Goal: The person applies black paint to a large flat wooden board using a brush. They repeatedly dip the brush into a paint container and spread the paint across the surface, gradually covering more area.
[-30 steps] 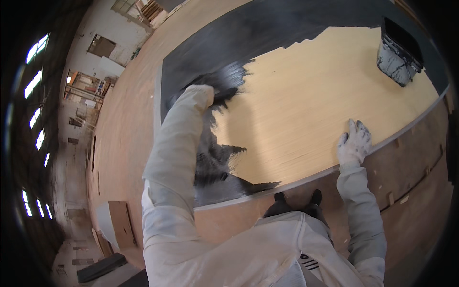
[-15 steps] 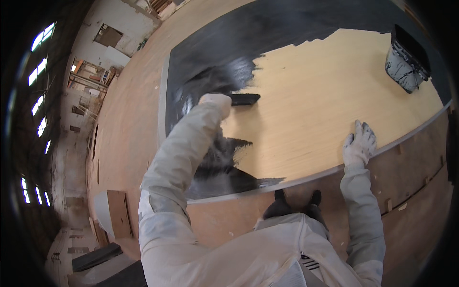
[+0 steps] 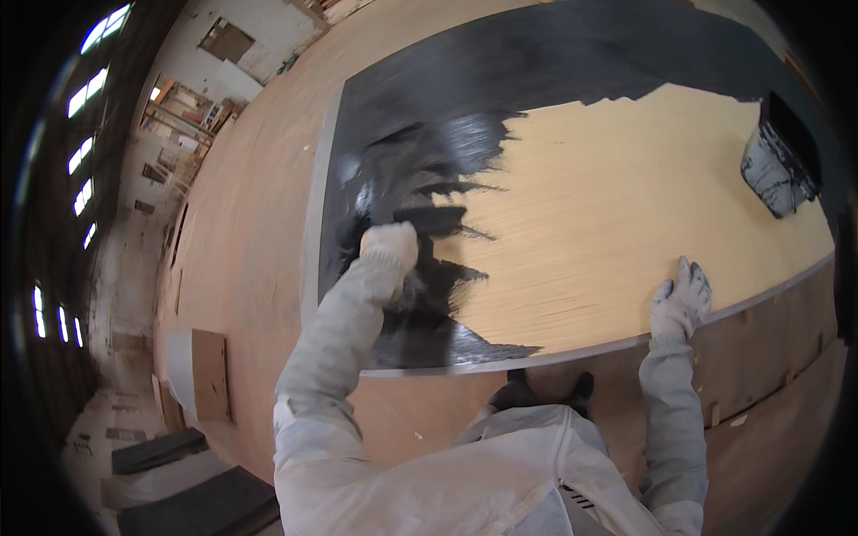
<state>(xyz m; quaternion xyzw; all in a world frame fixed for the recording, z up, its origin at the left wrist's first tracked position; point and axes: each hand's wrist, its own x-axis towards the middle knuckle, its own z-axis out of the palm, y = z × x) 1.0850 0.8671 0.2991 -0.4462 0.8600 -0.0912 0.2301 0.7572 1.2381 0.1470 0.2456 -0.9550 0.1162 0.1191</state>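
A large pale yellow board [image 3: 608,205] lies before me, coated with wet black paint [image 3: 500,67] along its far side and left end. My left hand [image 3: 391,245], in a white glove, is closed around a wide black paintbrush [image 3: 440,220]. The brush head lies over the ragged edge between paint and bare surface; its handle is hidden in the fist. My right hand [image 3: 681,304] wears a paint-smudged white glove and rests, fingers outstretched, on the bare board by its near edge. Beyond it to the right stands a paint-streaked bucket [image 3: 779,165].
A light strip [image 3: 572,347] edges the board's near side. On the brown floor [image 3: 237,259] to the left stands a boxy wooden piece [image 3: 211,375]. Dark panels [image 3: 201,505] lie at the lower left. Farther off is a wall with clutter along it.
My left hand has drawn the brush back toward me and slightly left, leaving fresh black streaks on the yellow surface. My right hand stays on the board. The whole view has shifted somewhat.
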